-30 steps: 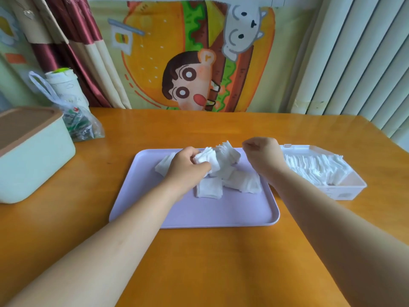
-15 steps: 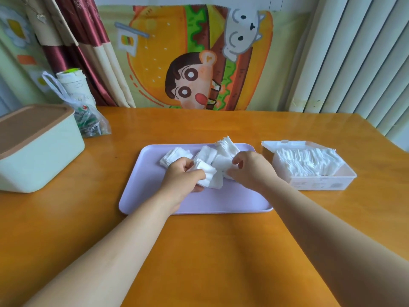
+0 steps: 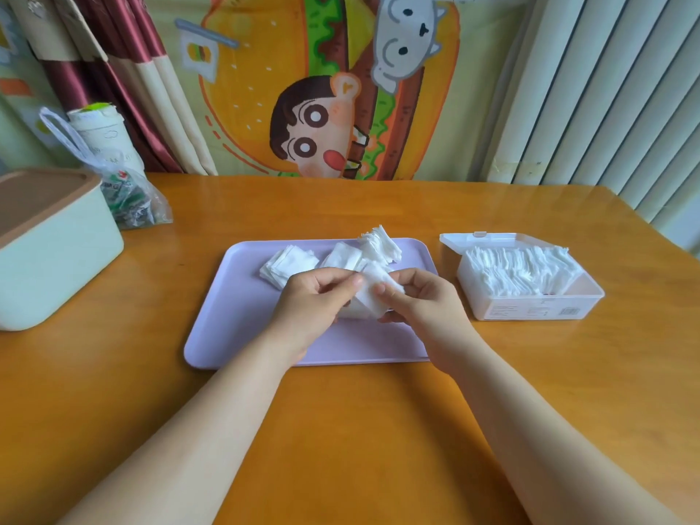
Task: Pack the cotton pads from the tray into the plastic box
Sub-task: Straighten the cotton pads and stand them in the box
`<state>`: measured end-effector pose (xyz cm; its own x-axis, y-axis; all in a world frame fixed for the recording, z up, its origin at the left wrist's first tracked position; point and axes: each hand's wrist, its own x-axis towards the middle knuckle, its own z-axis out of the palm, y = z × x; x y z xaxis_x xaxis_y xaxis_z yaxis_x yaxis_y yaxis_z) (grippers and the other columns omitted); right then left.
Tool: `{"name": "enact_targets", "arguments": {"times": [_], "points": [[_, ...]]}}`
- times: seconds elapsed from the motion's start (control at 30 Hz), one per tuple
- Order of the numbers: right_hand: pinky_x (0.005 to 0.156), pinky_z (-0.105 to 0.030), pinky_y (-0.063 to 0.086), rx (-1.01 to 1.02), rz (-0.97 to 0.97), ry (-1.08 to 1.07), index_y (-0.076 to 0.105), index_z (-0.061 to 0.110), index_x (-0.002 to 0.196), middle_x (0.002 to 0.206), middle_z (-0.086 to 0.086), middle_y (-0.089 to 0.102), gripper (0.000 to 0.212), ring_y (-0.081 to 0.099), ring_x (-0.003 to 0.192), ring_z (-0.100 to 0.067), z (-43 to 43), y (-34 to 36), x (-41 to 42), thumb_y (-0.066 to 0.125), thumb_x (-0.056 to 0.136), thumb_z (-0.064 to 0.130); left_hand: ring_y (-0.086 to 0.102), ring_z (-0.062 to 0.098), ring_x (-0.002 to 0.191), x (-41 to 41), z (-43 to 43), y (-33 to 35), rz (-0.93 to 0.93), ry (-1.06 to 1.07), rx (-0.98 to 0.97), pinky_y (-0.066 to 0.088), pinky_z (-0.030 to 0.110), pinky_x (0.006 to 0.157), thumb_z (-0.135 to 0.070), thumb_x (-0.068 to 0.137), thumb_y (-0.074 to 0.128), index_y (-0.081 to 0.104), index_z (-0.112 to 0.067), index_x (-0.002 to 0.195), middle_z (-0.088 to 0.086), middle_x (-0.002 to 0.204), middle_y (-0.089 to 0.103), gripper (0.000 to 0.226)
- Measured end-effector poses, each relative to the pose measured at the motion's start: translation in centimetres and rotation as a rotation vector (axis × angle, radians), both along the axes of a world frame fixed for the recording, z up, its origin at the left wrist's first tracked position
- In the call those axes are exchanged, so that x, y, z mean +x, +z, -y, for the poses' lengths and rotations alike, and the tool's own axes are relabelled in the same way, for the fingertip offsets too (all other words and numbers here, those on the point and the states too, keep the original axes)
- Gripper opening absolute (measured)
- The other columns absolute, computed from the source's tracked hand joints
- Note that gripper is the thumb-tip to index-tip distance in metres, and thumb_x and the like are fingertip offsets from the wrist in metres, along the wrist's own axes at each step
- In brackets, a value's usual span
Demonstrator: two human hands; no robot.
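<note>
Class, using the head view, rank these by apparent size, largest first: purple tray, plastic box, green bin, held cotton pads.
1. purple tray
2. green bin, though the frame edge crops it
3. plastic box, close to the bin, so unsure
4. held cotton pads, clearly smallest

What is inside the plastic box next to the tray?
The plastic box holds a packed row of white cotton pads on edge. A small section at its right end shows no pads. The floor under the pads is covered.
</note>
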<state>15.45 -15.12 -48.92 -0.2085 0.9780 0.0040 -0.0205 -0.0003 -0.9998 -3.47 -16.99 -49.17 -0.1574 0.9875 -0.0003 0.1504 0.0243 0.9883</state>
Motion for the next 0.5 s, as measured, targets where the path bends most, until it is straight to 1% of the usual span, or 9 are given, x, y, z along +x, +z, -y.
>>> {"name": "enact_targets", "arguments": {"times": [0.03, 0.1, 0.17, 0.27, 0.33, 0.37, 0.4, 0.43, 0.5], "points": [[0.081, -0.047, 0.061, 0.001, -0.023, -0.040, 0.071, 0.000, 0.106, 0.100, -0.024, 0.076, 0.025, 0.072, 0.082, -0.030, 0.0, -0.3, 0.1, 0.081, 0.091, 0.017, 0.062, 0.002, 0.074, -0.3, -0.4, -0.4, -0.110, 0.046, 0.037, 0.051, 0.024, 0.070, -0.025, 0.097, 0.073, 0.081, -0.027, 0.101, -0.016, 0.084, 0.072, 0.009], [0.072, -0.042, 0.059, 0.033, -0.035, -0.112, 0.070, 0.002, 0.108, 0.097, -0.022, 0.076, 0.021, 0.068, 0.074, -0.027, 0.2, -0.7, 0.3, 0.079, 0.092, 0.013, 0.063, -0.002, 0.082, -1.1, -0.9, -1.0, -0.392, 0.083, 0.066, 0.055, 0.029, 0.082, -0.026, 0.095, 0.073, 0.077, -0.031, 0.107, -0.017, 0.100, 0.073, 0.014], [0.066, -0.034, 0.057, 0.087, 0.014, -0.184, 0.073, 0.010, 0.104, 0.093, -0.017, 0.076, 0.012, 0.067, 0.071, -0.020, 0.3, -0.8, 0.4, 0.076, 0.093, 0.009, 0.064, 0.007, 0.095, -1.4, -1.2, -1.2, -0.564, 0.040, 0.028, 0.054, 0.034, 0.095, -0.030, 0.091, 0.077, 0.071, -0.029, 0.123, -0.011, 0.116, 0.067, 0.032], [0.067, -0.032, 0.056, 0.130, 0.160, -0.247, 0.074, 0.022, 0.097, 0.084, -0.006, 0.077, 0.009, 0.068, 0.067, -0.015, 0.1, -0.9, 0.8, 0.073, 0.092, 0.014, 0.060, 0.017, 0.095, -1.2, -1.5, -0.8, -0.648, -0.038, -0.018, 0.053, 0.037, 0.095, -0.033, 0.089, 0.079, 0.062, -0.027, 0.137, -0.007, 0.109, 0.063, 0.051], [0.067, -0.035, 0.057, 0.104, 0.181, -0.245, 0.074, 0.021, 0.095, 0.080, -0.006, 0.076, 0.007, 0.068, 0.065, -0.015, 0.1, -1.0, 0.9, 0.072, 0.092, 0.015, 0.059, 0.017, 0.091, -1.2, -1.8, -0.7, -0.643, -0.087, -0.068, 0.053, 0.038, 0.094, -0.032, 0.090, 0.078, 0.057, -0.027, 0.143, -0.009, 0.101, 0.059, 0.057], [0.067, -0.036, 0.057, 0.093, 0.178, -0.248, 0.074, 0.020, 0.095, 0.080, -0.006, 0.076, 0.007, 0.067, 0.063, -0.015, 0.0, -1.1, 1.0, 0.072, 0.092, 0.015, 0.060, 0.017, 0.096, -1.2, -1.9, -0.7, -0.622, -0.109, -0.101, 0.053, 0.037, 0.095, -0.032, 0.090, 0.078, 0.057, -0.027, 0.144, -0.010, 0.105, 0.061, 0.058], [0.066, -0.036, 0.057, 0.087, 0.176, -0.252, 0.074, 0.020, 0.095, 0.080, -0.007, 0.076, 0.006, 0.067, 0.063, -0.015, 0.0, -1.1, 0.9, 0.071, 0.092, 0.015, 0.061, 0.017, 0.100, -1.3, -1.8, -0.6, -0.596, -0.130, -0.133, 0.053, 0.035, 0.095, -0.030, 0.090, 0.077, 0.060, -0.027, 0.140, -0.010, 0.111, 0.063, 0.052], [0.065, -0.035, 0.057, 0.081, 0.174, -0.256, 0.074, 0.019, 0.095, 0.081, -0.007, 0.076, 0.006, 0.067, 0.061, -0.015, 0.0, -1.1, 0.8, 0.071, 0.092, 0.014, 0.062, 0.015, 0.096, -1.4, -1.7, -0.6, -0.578, -0.146, -0.145, 0.054, 0.033, 0.089, -0.028, 0.090, 0.077, 0.066, -0.029, 0.127, -0.010, 0.109, 0.066, 0.038], [0.061, -0.031, 0.056, 0.069, 0.167, -0.261, 0.074, 0.018, 0.095, 0.083, -0.010, 0.076, 0.006, 0.066, 0.059, -0.017, -0.1, -1.0, 0.8, 0.071, 0.093, 0.013, 0.058, 0.014, 0.077, -1.4, -1.3, -0.5, -0.581, -0.159, -0.147, 0.047, 0.030, 0.067, -0.026, 0.089, 0.076, 0.067, -0.030, 0.092, -0.010, 0.092, 0.064, 0.010]]}}
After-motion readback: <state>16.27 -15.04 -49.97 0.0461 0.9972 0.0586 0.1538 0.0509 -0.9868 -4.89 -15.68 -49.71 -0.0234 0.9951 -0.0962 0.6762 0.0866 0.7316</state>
